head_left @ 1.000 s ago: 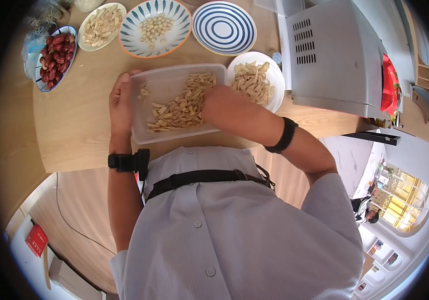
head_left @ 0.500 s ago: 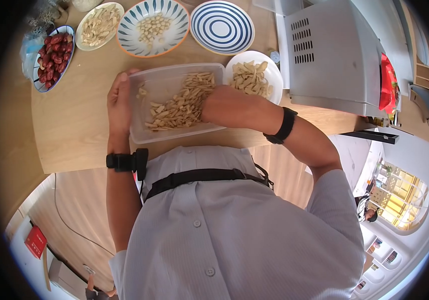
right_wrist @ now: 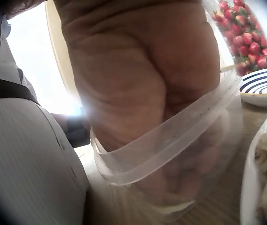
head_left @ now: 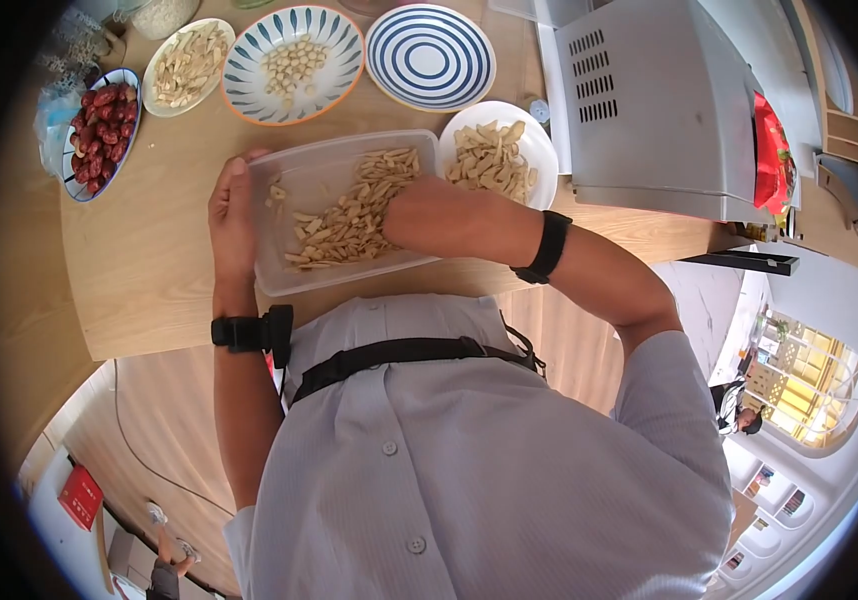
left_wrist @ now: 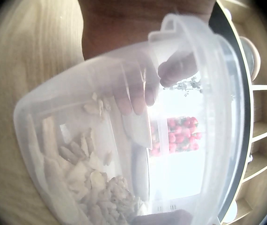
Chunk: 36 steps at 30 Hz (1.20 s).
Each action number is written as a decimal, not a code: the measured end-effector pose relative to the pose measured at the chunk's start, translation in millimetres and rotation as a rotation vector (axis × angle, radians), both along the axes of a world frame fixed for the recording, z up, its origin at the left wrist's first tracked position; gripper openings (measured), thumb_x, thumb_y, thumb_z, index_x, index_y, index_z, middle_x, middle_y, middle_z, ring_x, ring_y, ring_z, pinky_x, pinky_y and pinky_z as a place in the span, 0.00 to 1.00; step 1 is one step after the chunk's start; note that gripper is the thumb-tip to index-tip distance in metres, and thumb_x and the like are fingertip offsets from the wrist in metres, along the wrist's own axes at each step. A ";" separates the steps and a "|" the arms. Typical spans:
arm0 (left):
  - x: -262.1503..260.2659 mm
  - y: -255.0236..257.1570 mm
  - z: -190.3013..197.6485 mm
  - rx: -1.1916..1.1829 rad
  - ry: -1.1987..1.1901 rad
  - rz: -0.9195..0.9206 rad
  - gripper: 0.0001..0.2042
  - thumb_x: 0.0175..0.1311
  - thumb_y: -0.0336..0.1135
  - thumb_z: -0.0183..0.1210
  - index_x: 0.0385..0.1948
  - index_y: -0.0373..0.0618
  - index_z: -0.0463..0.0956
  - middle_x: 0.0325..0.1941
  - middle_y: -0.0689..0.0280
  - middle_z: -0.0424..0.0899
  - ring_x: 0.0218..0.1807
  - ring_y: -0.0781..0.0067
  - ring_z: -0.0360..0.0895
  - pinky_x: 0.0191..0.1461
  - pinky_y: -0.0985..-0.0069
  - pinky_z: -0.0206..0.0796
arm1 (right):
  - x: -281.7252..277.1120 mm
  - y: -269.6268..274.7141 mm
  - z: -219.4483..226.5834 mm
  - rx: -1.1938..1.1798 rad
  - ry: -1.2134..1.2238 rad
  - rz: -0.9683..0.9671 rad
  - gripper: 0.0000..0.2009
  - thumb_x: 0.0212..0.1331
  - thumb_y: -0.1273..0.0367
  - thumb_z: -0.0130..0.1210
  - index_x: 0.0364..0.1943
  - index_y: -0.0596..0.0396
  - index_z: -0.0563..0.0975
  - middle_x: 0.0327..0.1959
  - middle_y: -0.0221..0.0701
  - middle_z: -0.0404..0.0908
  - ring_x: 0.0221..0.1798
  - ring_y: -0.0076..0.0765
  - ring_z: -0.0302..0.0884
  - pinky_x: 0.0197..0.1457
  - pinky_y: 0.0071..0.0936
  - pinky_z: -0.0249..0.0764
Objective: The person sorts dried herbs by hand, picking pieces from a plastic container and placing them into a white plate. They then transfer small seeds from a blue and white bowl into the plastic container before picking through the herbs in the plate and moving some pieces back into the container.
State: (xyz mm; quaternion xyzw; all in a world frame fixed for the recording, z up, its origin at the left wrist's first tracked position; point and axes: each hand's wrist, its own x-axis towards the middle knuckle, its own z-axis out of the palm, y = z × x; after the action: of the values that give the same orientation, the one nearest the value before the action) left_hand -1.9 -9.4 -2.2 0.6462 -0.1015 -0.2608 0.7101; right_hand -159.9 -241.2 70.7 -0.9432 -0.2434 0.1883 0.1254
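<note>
My left hand holds the left end of a translucent plastic container, with its fingers showing through the wall in the left wrist view. Pale dried slices lie heaped toward the container's right side, with a few stray ones at the left. Among the heap is my right hand, reaching over the right end with its back turned up. The right wrist view shows its fingers only blurred through the plastic, so I cannot tell what they hold. A white bowl of larger pale pieces stands just right of the container.
Along the back are a dish of red dates, a plate of pale slices, a plate with round pale seeds and a blue-striped plate. A grey appliance stands at the right. Other people appear in the background.
The tabletop things have shifted slightly left and down in the head view. The right hand stays in the container, its forearm swung a little. A person's legs have come in at lower left.
</note>
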 end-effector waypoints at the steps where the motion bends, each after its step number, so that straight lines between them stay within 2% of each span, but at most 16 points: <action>1: 0.3 0.1 0.1 0.004 -0.003 -0.004 0.20 0.83 0.48 0.48 0.53 0.39 0.82 0.48 0.68 0.86 0.51 0.78 0.78 0.59 0.77 0.70 | 0.8 0.9 1.3 -0.022 0.018 0.007 0.06 0.54 0.72 0.58 0.24 0.58 0.83 0.28 0.44 0.83 0.35 0.51 0.85 0.37 0.43 0.79; 3: 0.7 0.4 -1.6 0.002 -0.002 -0.003 0.20 0.83 0.48 0.48 0.53 0.39 0.82 0.48 0.68 0.85 0.51 0.78 0.78 0.59 0.77 0.70 | 1.6 1.9 3.6 -0.064 0.054 0.022 0.05 0.54 0.72 0.58 0.26 0.58 0.83 0.29 0.43 0.84 0.36 0.50 0.85 0.37 0.42 0.79; 6: 0.6 0.7 -1.9 0.003 -0.004 -0.003 0.20 0.83 0.48 0.48 0.53 0.40 0.82 0.48 0.68 0.85 0.51 0.79 0.78 0.59 0.77 0.70 | -1.7 -2.8 2.2 0.048 0.015 -0.036 0.05 0.53 0.71 0.58 0.27 0.56 0.84 0.30 0.40 0.85 0.37 0.49 0.85 0.38 0.42 0.79; 9: 2.2 2.0 -7.3 -0.008 0.010 -0.020 0.21 0.83 0.48 0.47 0.56 0.39 0.80 0.50 0.66 0.86 0.52 0.78 0.79 0.60 0.76 0.71 | -9.2 -4.3 -5.9 0.049 -0.036 -0.046 0.04 0.53 0.71 0.58 0.27 0.54 0.84 0.29 0.39 0.84 0.38 0.48 0.85 0.40 0.42 0.79; 12: 2.0 3.1 -4.2 0.006 0.009 -0.027 0.21 0.84 0.48 0.47 0.57 0.39 0.79 0.50 0.66 0.86 0.52 0.77 0.80 0.59 0.76 0.72 | -1.0 3.3 4.7 -0.093 -0.020 0.043 0.03 0.52 0.72 0.59 0.26 0.53 0.83 0.28 0.38 0.84 0.36 0.48 0.84 0.41 0.42 0.79; 15: 2.5 4.5 -4.1 0.011 -0.003 -0.030 0.21 0.84 0.48 0.47 0.57 0.39 0.79 0.50 0.66 0.86 0.52 0.78 0.80 0.59 0.76 0.72 | -0.5 5.1 6.6 -0.125 -0.040 0.067 0.03 0.52 0.72 0.59 0.26 0.53 0.84 0.28 0.38 0.84 0.37 0.48 0.86 0.40 0.42 0.80; 18: 2.8 3.4 -4.6 0.010 -0.015 -0.039 0.21 0.84 0.48 0.47 0.57 0.39 0.79 0.50 0.66 0.86 0.52 0.78 0.80 0.58 0.77 0.72 | 3.5 2.5 0.6 -0.150 0.042 0.084 0.04 0.53 0.72 0.59 0.27 0.54 0.84 0.28 0.38 0.85 0.38 0.48 0.87 0.39 0.42 0.81; 22: 2.3 3.4 -3.3 0.019 -0.014 -0.036 0.21 0.84 0.47 0.47 0.57 0.39 0.79 0.51 0.66 0.86 0.52 0.77 0.80 0.59 0.76 0.72 | 2.4 -2.2 -5.7 -0.011 0.007 -0.009 0.05 0.54 0.72 0.59 0.28 0.54 0.85 0.29 0.39 0.86 0.38 0.49 0.87 0.39 0.42 0.81; 27: -0.9 -0.2 2.6 -0.010 0.010 -0.012 0.20 0.83 0.47 0.48 0.52 0.39 0.82 0.48 0.68 0.85 0.52 0.78 0.77 0.60 0.76 0.69 | 3.9 -3.7 -5.9 -0.077 0.062 0.020 0.06 0.57 0.71 0.58 0.30 0.56 0.85 0.31 0.41 0.86 0.40 0.51 0.86 0.40 0.44 0.81; 30: 0.0 0.3 -0.1 -0.027 0.010 -0.012 0.20 0.83 0.47 0.48 0.51 0.39 0.82 0.48 0.68 0.85 0.52 0.78 0.78 0.60 0.76 0.69 | 8.1 -5.2 -3.2 -0.028 0.124 0.005 0.06 0.59 0.71 0.57 0.33 0.58 0.84 0.33 0.42 0.86 0.41 0.52 0.86 0.42 0.45 0.81; 33: -0.8 -0.6 2.3 -0.027 0.020 -0.008 0.20 0.83 0.47 0.48 0.51 0.39 0.82 0.48 0.68 0.85 0.51 0.78 0.78 0.61 0.76 0.69 | 9.3 -10.5 2.5 0.162 0.141 -0.088 0.07 0.61 0.70 0.57 0.35 0.60 0.82 0.32 0.42 0.85 0.39 0.55 0.85 0.42 0.45 0.79; 36: -1.0 -0.9 2.6 -0.021 0.019 -0.002 0.20 0.83 0.47 0.48 0.52 0.39 0.82 0.48 0.67 0.86 0.51 0.78 0.78 0.61 0.76 0.69 | 13.5 -15.8 25.5 0.380 0.235 -0.233 0.07 0.59 0.72 0.58 0.38 0.60 0.81 0.32 0.44 0.85 0.39 0.55 0.83 0.42 0.47 0.76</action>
State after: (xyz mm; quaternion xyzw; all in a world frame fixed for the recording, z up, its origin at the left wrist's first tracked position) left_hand -2.9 -10.4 0.4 0.6361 -0.0979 -0.2668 0.7173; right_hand -146.4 -257.0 96.2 -0.8959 -0.1480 0.2318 0.3488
